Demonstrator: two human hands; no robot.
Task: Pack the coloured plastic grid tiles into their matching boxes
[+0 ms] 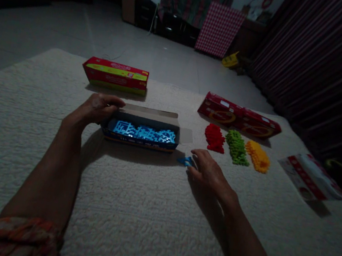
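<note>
A long dark blue box (140,143) stands on the quilted mat with its lid flap raised at the back. Inside lie many light blue interlocking plastic pieces (146,133). My left hand (94,110) grips the box's back left corner, thumb and fingers closed over the edge. To the right of the box, my right hand (211,170) has a few blue plastic pieces (186,161) between thumb and fingers, low over the mat. The exact contact of the fingertips is dim. Farther right are piles of red pieces (214,137), green pieces (237,147) and yellow pieces (257,156).
A red and yellow box (116,76) stands behind on the left. Dark red boxes (239,116) are behind the colored piles. A white and red package (312,177) lies at the right edge of the cream mat (128,222). Beyond are a tiled floor and a dark curtain (328,63).
</note>
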